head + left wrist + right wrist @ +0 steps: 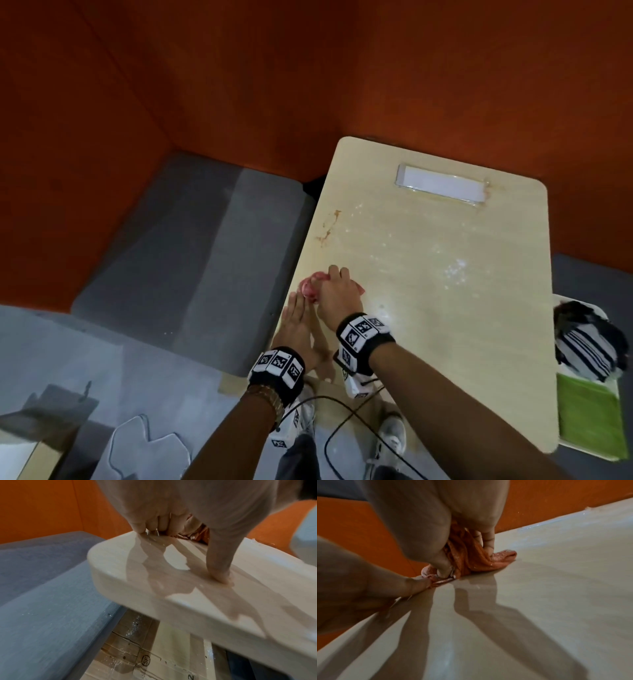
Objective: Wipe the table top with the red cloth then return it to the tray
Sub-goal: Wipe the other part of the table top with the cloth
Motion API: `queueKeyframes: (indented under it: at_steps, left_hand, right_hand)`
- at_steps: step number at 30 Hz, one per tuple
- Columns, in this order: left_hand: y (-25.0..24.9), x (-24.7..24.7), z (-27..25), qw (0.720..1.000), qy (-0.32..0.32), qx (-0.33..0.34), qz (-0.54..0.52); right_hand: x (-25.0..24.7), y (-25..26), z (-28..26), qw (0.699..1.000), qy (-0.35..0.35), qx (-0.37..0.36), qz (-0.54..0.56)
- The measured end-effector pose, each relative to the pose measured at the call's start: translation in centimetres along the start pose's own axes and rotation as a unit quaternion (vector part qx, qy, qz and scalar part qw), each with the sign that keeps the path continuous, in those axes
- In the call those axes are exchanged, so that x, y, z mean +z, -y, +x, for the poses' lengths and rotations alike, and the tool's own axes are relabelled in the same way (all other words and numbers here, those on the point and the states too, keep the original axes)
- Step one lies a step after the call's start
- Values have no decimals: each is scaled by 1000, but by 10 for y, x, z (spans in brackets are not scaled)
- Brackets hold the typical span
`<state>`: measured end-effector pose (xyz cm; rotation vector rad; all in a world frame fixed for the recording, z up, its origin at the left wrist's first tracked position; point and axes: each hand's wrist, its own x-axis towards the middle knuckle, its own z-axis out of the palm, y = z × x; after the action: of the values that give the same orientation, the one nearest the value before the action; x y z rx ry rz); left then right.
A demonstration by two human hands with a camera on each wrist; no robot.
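Observation:
The red cloth (310, 286) lies bunched on the beige table top (445, 325) near its left edge. My right hand (337, 291) presses down on it and grips it; in the right wrist view the thumb and fingers (488, 545) curl round the cloth (501, 558). My left hand (298, 315) lies flat with straight fingers at the table's left edge, just beside the cloth, its thumb (221, 574) resting on the top. The white tray (604, 312) stands off the table's right side.
An orange-brown stain (329, 226) and white powder specks (455, 270) mark the table beyond the cloth. A white flat rectangle (442, 186) lies at the far end. The tray holds a striped cloth (582, 349) and a green cloth (589, 414). A grey bench (191, 260) runs along the left.

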<state>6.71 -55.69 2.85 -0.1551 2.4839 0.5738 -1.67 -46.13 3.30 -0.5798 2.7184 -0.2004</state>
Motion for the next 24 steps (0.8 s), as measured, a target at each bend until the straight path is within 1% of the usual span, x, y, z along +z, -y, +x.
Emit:
queueKeyframes:
  at_steps: [3,5,7,8,10,13,15,17,19,20,22,24]
  left_hand:
    - [-1,-7,11,1000,-2,-8,25]
    - [-1,-12,18,999,5,-6,44]
    - [-2,-17,22,999,4,-4,53]
    - [-1,-19,23,998,5,-1,57]
    - [-2,-23,27,998,10,4,56]
    - [-3,-23,31,999,13,-5,45]
    - [-1,-19,34,999,11,-10,37]
    - [-3,-18,35,998,12,-17,64]
    - [-6,-24,38,996,22,-7,89]
    - [-8,-27,41,995,17,0,100]
    - [-11,-32,45,996,15,3,91]
    - [-15,-35,55,997,21,-2,81]
  right_hand:
    - [-13,-4,36,1000,-5,6,13]
    - [-27,-7,68,998,-16,33,43]
    - [-42,-8,91,996,-9,61,59]
    - [-44,-8,95,996,-4,70,61]
    - [-42,-7,83,995,-6,72,61]
    - [-21,-7,41,998,-1,44,36]
    - [-9,-10,24,1000,7,22,13]
    - [-11,-13,34,1000,1,23,18]
    - [-20,-16,58,998,-10,46,34]
    - [-27,-18,73,997,-15,58,44]
    - [-41,-23,100,995,-12,80,66]
    - [-50,-28,113,994,-10,87,63]
